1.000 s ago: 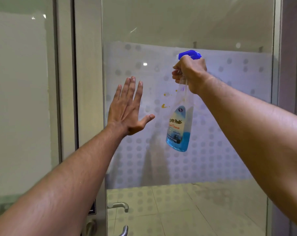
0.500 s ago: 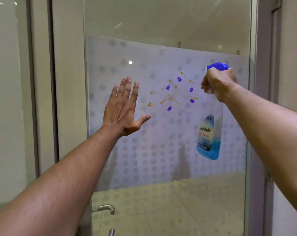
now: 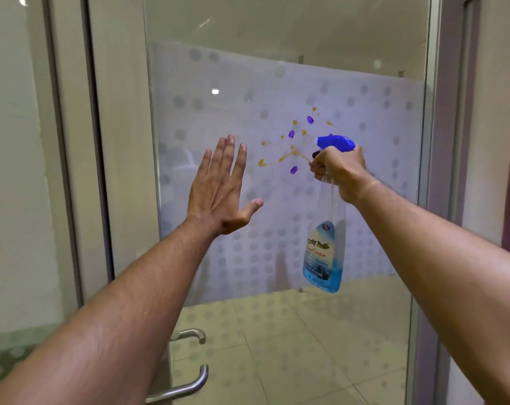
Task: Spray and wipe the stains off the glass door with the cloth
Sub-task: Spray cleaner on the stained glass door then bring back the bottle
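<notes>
The glass door (image 3: 277,258) carries yellow and purple stains (image 3: 291,150) at mid-height. The left hand (image 3: 218,188) is spread open and empty, perhaps bracing the pane. The right hand (image 3: 338,171) is clamped on the spray bottle (image 3: 324,252), nozzle close to the stains; overspray may run downward, and no cloth shows.

The spray bottle (image 3: 324,252) is bearing a blue label. Its cursive second line is reading "Cleaner". The brand line above and the small print below are remaining illegible.
</notes>
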